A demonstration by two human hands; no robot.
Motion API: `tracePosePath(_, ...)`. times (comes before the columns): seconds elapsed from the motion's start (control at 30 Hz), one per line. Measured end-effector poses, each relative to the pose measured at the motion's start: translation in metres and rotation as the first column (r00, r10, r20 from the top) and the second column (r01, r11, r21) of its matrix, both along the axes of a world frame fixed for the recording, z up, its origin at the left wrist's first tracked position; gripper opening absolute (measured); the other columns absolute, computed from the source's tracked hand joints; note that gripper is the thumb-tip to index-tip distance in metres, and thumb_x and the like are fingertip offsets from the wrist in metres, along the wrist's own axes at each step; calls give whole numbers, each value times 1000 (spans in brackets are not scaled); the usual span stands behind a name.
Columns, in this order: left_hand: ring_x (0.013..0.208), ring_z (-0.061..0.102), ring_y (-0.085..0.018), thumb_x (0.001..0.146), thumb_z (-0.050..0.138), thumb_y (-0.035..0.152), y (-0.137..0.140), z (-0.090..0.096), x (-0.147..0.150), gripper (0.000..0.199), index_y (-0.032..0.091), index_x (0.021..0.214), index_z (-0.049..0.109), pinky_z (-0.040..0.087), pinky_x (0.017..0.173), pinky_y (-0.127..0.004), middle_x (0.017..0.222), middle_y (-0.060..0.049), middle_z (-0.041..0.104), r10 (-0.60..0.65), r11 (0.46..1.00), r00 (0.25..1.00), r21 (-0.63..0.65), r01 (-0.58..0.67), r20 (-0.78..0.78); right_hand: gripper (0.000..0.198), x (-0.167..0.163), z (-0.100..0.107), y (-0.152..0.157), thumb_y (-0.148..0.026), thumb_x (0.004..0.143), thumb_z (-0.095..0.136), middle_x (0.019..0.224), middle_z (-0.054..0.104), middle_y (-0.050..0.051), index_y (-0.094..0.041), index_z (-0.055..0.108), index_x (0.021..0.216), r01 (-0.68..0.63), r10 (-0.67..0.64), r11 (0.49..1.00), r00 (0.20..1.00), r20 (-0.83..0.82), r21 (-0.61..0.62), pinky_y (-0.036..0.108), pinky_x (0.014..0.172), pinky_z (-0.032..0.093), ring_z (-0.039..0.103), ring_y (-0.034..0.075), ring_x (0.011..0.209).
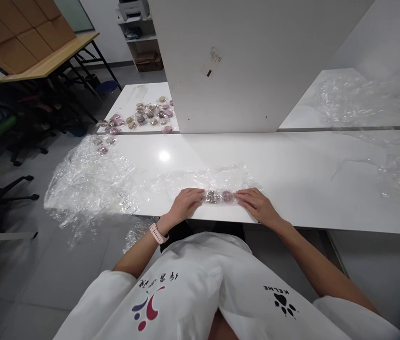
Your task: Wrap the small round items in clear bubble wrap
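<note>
1. Nearest the camera, we saw the wearer's white shirt [193, 278], below the table's front edge.
2. The left hand [187, 204] and right hand [258, 205] touched opposite ends of a short wrapped row, fingers bent; we could not tell whether they pinched the wrapping or merely pressed it.
3. We judged that uneven pulling could tear the wrapping or skew the row, and that, so near the front edge, a slip could carry it off the white table [302, 189].
4. Between the hands lay the row itself: a dark brown disc [212, 196] beside a pinkish disc [227, 196], both round, under clear film [217, 174] that was glossy, creased and spread loosely behind them.
5. Farther left, we noted a plastic heap [90, 174] overhanging the table's end; its weight might drag it floorward, taking the stray disc [103, 150] on its margin.
6. Beyond lay scattered wrapped discs [150, 113].
</note>
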State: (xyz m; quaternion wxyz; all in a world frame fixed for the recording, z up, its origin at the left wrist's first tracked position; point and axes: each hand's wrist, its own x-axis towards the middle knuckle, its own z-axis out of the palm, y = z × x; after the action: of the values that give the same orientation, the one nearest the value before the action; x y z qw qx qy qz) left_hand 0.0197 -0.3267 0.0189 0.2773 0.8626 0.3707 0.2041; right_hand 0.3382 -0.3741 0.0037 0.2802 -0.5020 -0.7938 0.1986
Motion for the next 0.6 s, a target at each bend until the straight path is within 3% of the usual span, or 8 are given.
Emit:
tracePosePath(0.07,95,67,-21,97,51,30,14,3,1,17,23,101,65,50,86,-36,102,-6,73,130,985,991,-120,-125,27,36,-2,6,6,-41,101,40,97,74,7,-26,73,99,59,-60,998,998,-9,-34,42,88,48,64,23,91)
tracePosePath(0.13,69,63,-17,97,49,36,36,11,10,21,22,95,65,49,68,-30,81,-3,70,219,944,976,-251,-212,-1,38,-3,17,22,-46,100,42,84,72,4,-24,71,88,93,-96,982,995,-10,-167,36,77,48,63,20,76)
tracePosePath(0.27,62,60,-18,90,60,31,74,25,33,14,19,85,64,45,60,-31,74,-4,67,256,898,944,-311,-312,-208,33,-7,31,62,-47,94,51,77,70,3,-22,69,81,221,-195,899,975,109,-378,31,64,43,60,19,68)
tracePosePath(0.33,77,64,-23,88,60,21,73,26,39,5,18,89,65,48,69,-36,83,-8,70,312,921,910,-146,-360,-274,26,-12,30,69,-42,90,56,83,72,6,-21,71,85,351,-287,889,927,240,-293,35,70,45,63,23,78)
tracePosePath(0.4,100,64,-28,89,53,13,55,23,37,19,18,102,65,49,84,-43,104,-12,71,407,913,888,113,-392,-213,25,-18,26,64,-37,92,54,98,72,10,-20,72,95,424,-392,903,875,286,-61,43,83,45,62,29,94)
tracePosePath(0.47,121,56,-30,89,46,7,29,18,31,33,20,114,63,44,98,-49,126,-13,65,434,870,893,312,-383,-115,29,-26,20,49,-33,96,48,115,69,12,-21,71,110,392,-424,903,879,217,175,49,95,41,57,32,110)
tracePosePath(0.53,138,45,-31,87,45,7,6,9,25,44,22,125,60,36,110,-54,141,-13,57,384,876,916,361,-321,-119,34,-37,11,32,-32,99,45,128,64,11,-24,66,123,297,-341,918,929,141,262,50,100,40,53,32,119)
tracePosePath(0.6,149,30,-33,85,47,9,-5,-1,23,52,21,136,53,22,119,-60,152,-13,47,373,898,912,316,-308,-170,39,-49,1,18,-32,100,43,137,59,8,-28,61,134,203,-234,949,967,105,241,49,100,42,51,30,121)
